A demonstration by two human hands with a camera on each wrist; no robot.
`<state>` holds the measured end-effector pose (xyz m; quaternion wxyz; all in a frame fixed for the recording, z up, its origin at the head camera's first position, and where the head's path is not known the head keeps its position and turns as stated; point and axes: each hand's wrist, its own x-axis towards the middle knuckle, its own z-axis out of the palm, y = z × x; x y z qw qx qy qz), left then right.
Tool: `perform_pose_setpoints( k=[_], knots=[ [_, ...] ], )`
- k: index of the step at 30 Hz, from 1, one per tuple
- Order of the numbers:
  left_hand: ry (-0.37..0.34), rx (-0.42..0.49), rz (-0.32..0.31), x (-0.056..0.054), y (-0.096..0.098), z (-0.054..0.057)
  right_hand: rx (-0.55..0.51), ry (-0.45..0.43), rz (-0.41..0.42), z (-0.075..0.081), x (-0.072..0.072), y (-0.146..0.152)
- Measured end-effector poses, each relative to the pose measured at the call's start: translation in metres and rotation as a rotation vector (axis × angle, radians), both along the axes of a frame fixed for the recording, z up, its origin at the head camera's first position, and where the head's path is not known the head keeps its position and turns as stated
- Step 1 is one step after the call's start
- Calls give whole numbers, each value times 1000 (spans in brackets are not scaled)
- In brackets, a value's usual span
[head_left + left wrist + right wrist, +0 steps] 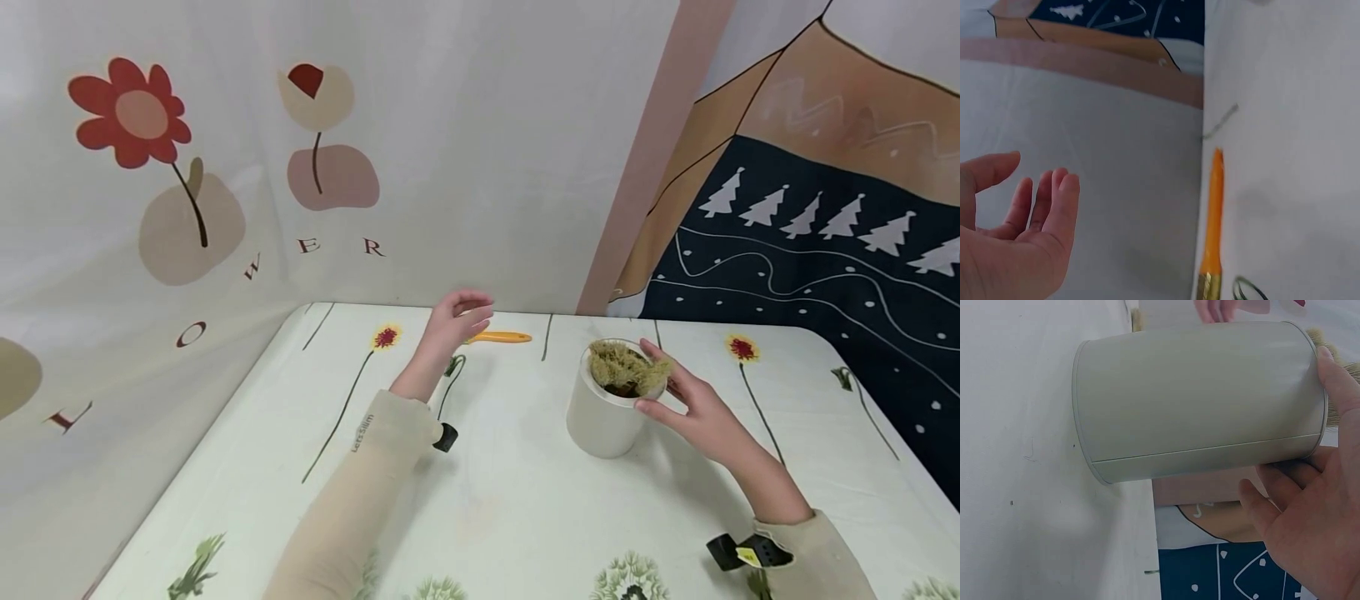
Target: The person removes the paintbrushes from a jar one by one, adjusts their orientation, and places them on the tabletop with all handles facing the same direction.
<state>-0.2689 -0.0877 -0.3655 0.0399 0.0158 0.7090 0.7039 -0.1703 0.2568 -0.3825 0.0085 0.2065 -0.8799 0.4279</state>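
A white cylindrical container (604, 421) stands upright on the table, with tan bristle tufts (628, 367) showing at its mouth. My right hand (693, 408) holds it by the rim from the right. The thumb lies at the near edge and the fingers reach round the far side, as the right wrist view also shows on the container (1204, 400). My left hand (455, 325) hovers over the back of the table, fingers loosely bent and holding nothing. Beside it lies a paintbrush with an orange handle (501, 337) and gold ferrule (1209, 286); in the head view the hand hides its other end.
The table is covered by a white cloth (510, 500) printed with flowers and stems. A light curtain (480, 167) with flower prints hangs behind its back edge. To the right hangs a dark blue cloth (795, 258) with white trees.
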Motion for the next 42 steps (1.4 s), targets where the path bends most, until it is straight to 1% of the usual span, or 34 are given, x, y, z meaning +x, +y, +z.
perform_pose_setpoints(
  k=[5,8,12,15,21,24,28,31,36,42],
  knots=[
    [73,-8,-150,14,19,16,-4,4,0,-1,0,0],
    [128,-37,-221,22,32,25,2,13,-1,-1,0,0],
    [243,-104,-323,34,51,35,8,14,-3,-1,0,0],
    [322,-146,-392,43,66,39,3,6,-3,-1,0,0],
    [428,-300,-460,61,92,42,-3,0,2,-1,0,0],
    [480,-355,-491,67,104,41,0,-1,-3,-1,1,0],
    [558,-407,-515,71,116,39,6,-5,-18,-1,3,0],
    [612,-476,-505,72,124,37,6,-12,-27,0,4,0],
    [671,-667,-440,74,133,33,-6,8,-20,-2,5,1],
    [711,-866,-356,76,139,30,-81,71,-21,-15,4,-2]
  ],
)
